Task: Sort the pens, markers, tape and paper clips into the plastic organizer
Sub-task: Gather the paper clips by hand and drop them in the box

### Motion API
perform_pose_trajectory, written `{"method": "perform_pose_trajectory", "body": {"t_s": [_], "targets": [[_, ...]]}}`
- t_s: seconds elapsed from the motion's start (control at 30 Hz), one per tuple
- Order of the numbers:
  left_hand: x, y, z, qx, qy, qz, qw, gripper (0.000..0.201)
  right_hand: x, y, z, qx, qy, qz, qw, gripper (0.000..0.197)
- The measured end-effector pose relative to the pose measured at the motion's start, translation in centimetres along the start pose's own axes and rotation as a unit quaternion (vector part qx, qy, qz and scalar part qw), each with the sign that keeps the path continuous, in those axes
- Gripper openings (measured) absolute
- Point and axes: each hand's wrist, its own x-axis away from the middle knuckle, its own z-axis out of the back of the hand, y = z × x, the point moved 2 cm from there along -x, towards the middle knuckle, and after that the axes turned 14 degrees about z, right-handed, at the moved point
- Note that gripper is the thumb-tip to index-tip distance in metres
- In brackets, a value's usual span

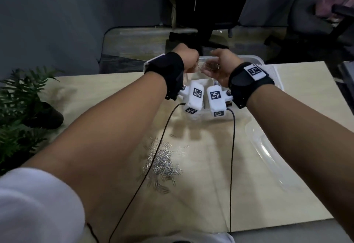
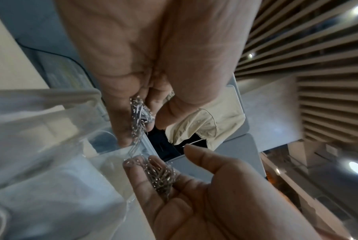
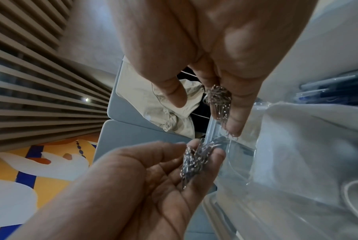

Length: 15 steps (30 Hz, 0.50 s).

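Both hands hover over the far end of the clear plastic organizer (image 1: pixel 249 58) at the table's back edge. My left hand (image 1: pixel 188 58) is curled round a bunch of silver paper clips (image 2: pixel 138 116), held between fingers and thumb, some hanging down over the organizer (image 2: pixel 50 123). My right hand (image 1: pixel 220 64) is cupped palm-up, and more paper clips (image 3: pixel 219 100) lie loose on its straight fingers above a compartment (image 3: pixel 297 146). A pile of paper clips (image 1: pixel 162 163) lies on the table between my forearms. Blue pens (image 3: pixel 330 91) lie inside the organizer.
A clear lid (image 1: pixel 268 147) lies on the table at the right. A potted fern (image 1: pixel 21 106) stands at the left edge. Two black cables (image 1: pixel 232 156) run from the wrist cameras across the clip pile. An office chair (image 1: pixel 316 14) stands beyond the table.
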Motion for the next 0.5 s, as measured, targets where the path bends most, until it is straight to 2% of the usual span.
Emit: {"method": "perform_pose_trajectory", "body": {"t_s": [0.1,0.2,0.3,0.43,0.5], "targets": [[0.0,0.4,-0.3,-0.089,0.027,-0.023,0.995,0.004,-0.6,0.4,0.1,0.030,-0.001,-0.004,1.000,0.035],[-0.2,0.6,-0.6,-0.137,0.046,-0.041,0.989,0.023,-0.4,0.2,0.2,0.056,-0.019,-0.014,0.998,0.030],[-0.1,0.7,-0.8,-0.146,0.048,-0.046,0.987,0.032,0.0,-0.1,0.4,0.058,-0.029,-0.021,0.998,0.030],[0.4,0.5,-0.5,-0.127,0.032,-0.051,0.990,0.026,0.7,-0.7,0.4,0.100,-0.036,0.004,0.994,0.027],[1.0,0.4,0.2,-0.131,0.050,-0.078,0.987,0.025,1.3,-1.0,0.3,0.124,-0.033,0.022,0.991,0.026]]}}
